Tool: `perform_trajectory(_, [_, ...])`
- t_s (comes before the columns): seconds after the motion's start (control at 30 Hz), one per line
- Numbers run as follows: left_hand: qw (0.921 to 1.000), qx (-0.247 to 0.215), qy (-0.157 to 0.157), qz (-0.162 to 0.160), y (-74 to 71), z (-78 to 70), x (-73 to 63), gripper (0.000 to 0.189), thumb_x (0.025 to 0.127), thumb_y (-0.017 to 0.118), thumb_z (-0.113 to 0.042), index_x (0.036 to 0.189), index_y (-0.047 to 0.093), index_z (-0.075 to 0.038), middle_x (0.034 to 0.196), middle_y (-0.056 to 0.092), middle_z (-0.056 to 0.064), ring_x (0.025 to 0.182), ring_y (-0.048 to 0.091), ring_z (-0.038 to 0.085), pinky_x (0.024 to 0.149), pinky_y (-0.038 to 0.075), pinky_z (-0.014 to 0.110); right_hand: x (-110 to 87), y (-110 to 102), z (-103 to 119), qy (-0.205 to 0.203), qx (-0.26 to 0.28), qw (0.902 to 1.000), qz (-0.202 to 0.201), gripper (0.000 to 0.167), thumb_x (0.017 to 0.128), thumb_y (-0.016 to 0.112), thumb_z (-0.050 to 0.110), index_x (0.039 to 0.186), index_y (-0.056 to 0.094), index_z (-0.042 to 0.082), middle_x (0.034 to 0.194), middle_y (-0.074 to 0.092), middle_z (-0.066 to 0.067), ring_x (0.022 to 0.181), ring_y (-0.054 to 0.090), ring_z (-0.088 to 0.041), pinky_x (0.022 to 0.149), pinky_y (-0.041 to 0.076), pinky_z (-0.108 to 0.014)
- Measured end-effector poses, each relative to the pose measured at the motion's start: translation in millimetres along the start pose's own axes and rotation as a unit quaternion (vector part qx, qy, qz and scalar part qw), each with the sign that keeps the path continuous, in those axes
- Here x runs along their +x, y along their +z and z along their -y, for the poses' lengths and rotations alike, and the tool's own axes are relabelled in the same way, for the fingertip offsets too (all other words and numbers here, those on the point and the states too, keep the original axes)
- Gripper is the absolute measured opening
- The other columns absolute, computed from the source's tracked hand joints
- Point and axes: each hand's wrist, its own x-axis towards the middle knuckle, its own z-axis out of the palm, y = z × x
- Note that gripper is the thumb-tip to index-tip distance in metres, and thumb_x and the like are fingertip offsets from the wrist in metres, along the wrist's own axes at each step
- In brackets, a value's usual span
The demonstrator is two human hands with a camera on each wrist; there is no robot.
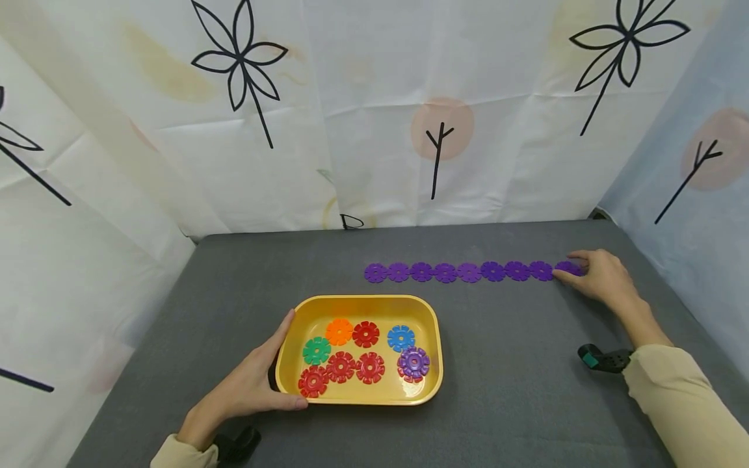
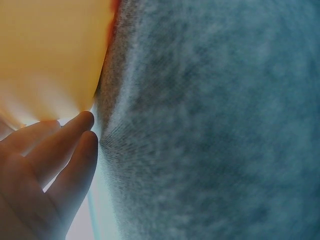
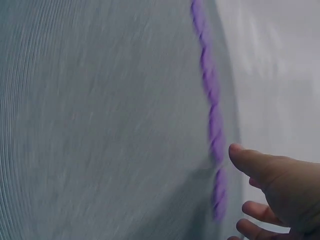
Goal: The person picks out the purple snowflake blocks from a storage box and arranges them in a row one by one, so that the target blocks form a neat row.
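In the head view, a row of purple flower-shaped plastic discs (image 1: 445, 273) lies across the back of the table, seen blurred as a line of discs (image 3: 215, 135) in the right wrist view. My right hand (image 1: 605, 279) is over the row's right end, thumb and fingers spread about the last purple disc (image 1: 566, 267); the right wrist view shows a gap between them. My left hand (image 1: 253, 376) holds the left end of a yellow tray (image 1: 365, 300), thumb along its front edge. Inside lie red discs (image 1: 341, 367), a green disc (image 1: 316, 351), an orange disc (image 1: 339, 331), a blue disc (image 1: 400, 338) and a purple disc (image 1: 413, 362) lying over a red one.
A grey cloth covers the table (image 1: 497, 364). White patterned curtains (image 1: 374, 130) stand behind it and at both sides. A black strap with a green patch (image 1: 603, 359) sits at my right wrist, and a dark strap (image 1: 236, 445) at my left.
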Motion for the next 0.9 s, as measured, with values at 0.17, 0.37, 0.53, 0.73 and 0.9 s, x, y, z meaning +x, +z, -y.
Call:
perform_trajectory(0.17, [1.0000, -0.004, -0.001, 0.001, -0.3, 0.9, -1.0, 0.136, 0.069, 0.092, -0.048, 0.167, 0.000, -0.023, 0.168, 0.030, 0.012, 0.139, 0.048, 0.027, 0.103, 0.051, 0.029, -2.9, -2.2, 46.9, -0.079, 0.025, 0.9963, -0.021, 0.060, 0.092, 0.076, 0.035, 0.131, 0.063, -0.009, 0.118, 0.064, -0.039, 0.106, 0.063, -0.052, 0.083, 0.051, -0.064])
perform_trajectory(0.37, [1.0000, 0.001, 0.003, -0.001, 0.8, 2.2, -1.1, 0.136, 0.069, 0.092, -0.048, 0.166, -0.001, -0.025, 0.168, 0.031, 0.010, 0.137, 0.049, 0.025, 0.104, 0.051, 0.029, -21.2, -3.4, 124.7, -0.195, 0.060, 0.9787, -0.021, 0.052, 0.086, 0.083, 0.027, 0.127, 0.069, -0.002, 0.109, 0.066, -0.024, 0.100, 0.068, -0.043, 0.083, 0.055, -0.057])
perform_trajectory(0.53, [1.0000, 0.005, 0.005, -0.003, 0.8, 1.1, -1.4, 0.136, 0.069, 0.092, -0.049, 0.167, 0.000, -0.023, 0.167, 0.032, 0.011, 0.137, 0.049, 0.025, 0.104, 0.051, 0.032, -40.6, -0.2, 178.7, -0.275, 0.087, 0.9571, 0.027, 0.046, 0.083, 0.086, 0.025, 0.123, 0.074, 0.006, 0.105, 0.069, -0.010, 0.088, 0.060, -0.021, 0.074, 0.053, -0.035])
perform_trajectory(0.73, [1.0000, 0.005, 0.006, -0.003, 0.7, 0.5, -0.5, 0.136, 0.069, 0.091, -0.049, 0.167, 0.001, -0.023, 0.167, 0.032, 0.011, 0.137, 0.049, 0.026, 0.105, 0.051, 0.032, -60.8, 5.7, 220.9, -0.341, 0.073, 0.9336, 0.083, 0.040, 0.082, 0.087, 0.031, 0.116, 0.078, 0.013, 0.107, 0.069, -0.003, 0.092, 0.056, -0.015, 0.075, 0.049, -0.028])
perform_trajectory(0.9, [0.9999, 0.008, 0.014, -0.004, 0.8, 0.9, 0.3, 0.136, 0.069, 0.092, -0.046, 0.167, 0.000, -0.024, 0.166, 0.034, 0.012, 0.135, 0.051, 0.026, 0.104, 0.051, 0.030, -69.8, 16.6, 242.2, -0.377, 0.064, 0.9119, 0.150, 0.038, 0.081, 0.088, 0.032, 0.113, 0.079, 0.013, 0.112, 0.069, -0.003, 0.103, 0.059, -0.020, 0.090, 0.054, -0.038])
